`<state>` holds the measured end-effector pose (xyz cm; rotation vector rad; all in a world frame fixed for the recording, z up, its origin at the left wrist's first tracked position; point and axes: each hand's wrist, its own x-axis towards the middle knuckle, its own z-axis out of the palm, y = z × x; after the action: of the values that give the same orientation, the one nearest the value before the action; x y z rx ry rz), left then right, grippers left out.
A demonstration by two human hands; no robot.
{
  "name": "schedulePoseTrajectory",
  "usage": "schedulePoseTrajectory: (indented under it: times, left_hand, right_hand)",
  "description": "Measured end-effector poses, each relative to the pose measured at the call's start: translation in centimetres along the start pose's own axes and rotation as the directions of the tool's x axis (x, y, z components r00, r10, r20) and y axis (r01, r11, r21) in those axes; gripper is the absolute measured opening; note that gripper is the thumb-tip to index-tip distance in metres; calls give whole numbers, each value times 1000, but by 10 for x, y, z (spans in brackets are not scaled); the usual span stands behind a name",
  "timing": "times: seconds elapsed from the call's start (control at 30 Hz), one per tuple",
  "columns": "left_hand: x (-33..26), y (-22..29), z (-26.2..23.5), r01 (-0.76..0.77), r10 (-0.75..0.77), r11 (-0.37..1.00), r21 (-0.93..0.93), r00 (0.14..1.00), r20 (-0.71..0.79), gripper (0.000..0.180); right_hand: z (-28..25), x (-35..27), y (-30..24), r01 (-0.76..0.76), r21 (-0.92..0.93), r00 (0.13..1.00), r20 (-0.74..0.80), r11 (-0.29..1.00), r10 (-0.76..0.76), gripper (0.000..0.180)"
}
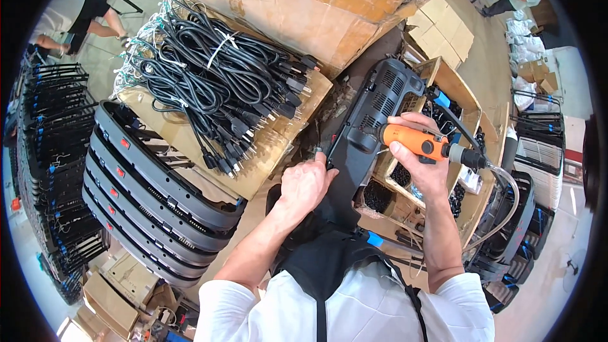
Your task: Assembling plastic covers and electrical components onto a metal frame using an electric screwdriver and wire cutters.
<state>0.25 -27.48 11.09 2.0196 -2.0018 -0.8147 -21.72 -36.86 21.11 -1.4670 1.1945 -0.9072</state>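
Observation:
A long black plastic housing [345,180] with vent slots at its far end lies slantwise before me. My left hand [305,183] is closed on its left edge, thumb against the side and fingers curled; their undersides are hidden. In my right hand [421,164] is an orange power screwdriver [408,141], its body lying nearly level across the housing. The driver's front end is close to the vented part, and its bit is hidden from view. From its grey and black rear end a pale hose [516,206] loops down to the right.
Bundled black power cords [221,82] lie on a cardboard box [272,158] at left. Curved grey-black frames [158,183] are stacked nearer me. On the right stands a divided wooden tray [472,104] of small black parts. A tall cardboard flap [304,6] rises behind; other people are farther off.

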Motion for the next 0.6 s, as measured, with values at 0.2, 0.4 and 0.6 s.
schedulePoseTrajectory:
  times: [0.2,0.4,0.6]
  left_hand:
    - [1,-2,3,-59,58,998,-22,998,-25,33]
    - [-4,2,9,-35,30,984,-173,999,-32,32]
    - [-3,1,7,-27,19,970,-240,999,-35,32]
  right_hand:
    - [5,3,3,-17,-72,1000,-1,997,17,54]
    - [9,8,0,-18,-97,1000,10,995,19,51]
    - [11,8,-2,-40,-114,999,18,993,42,48]
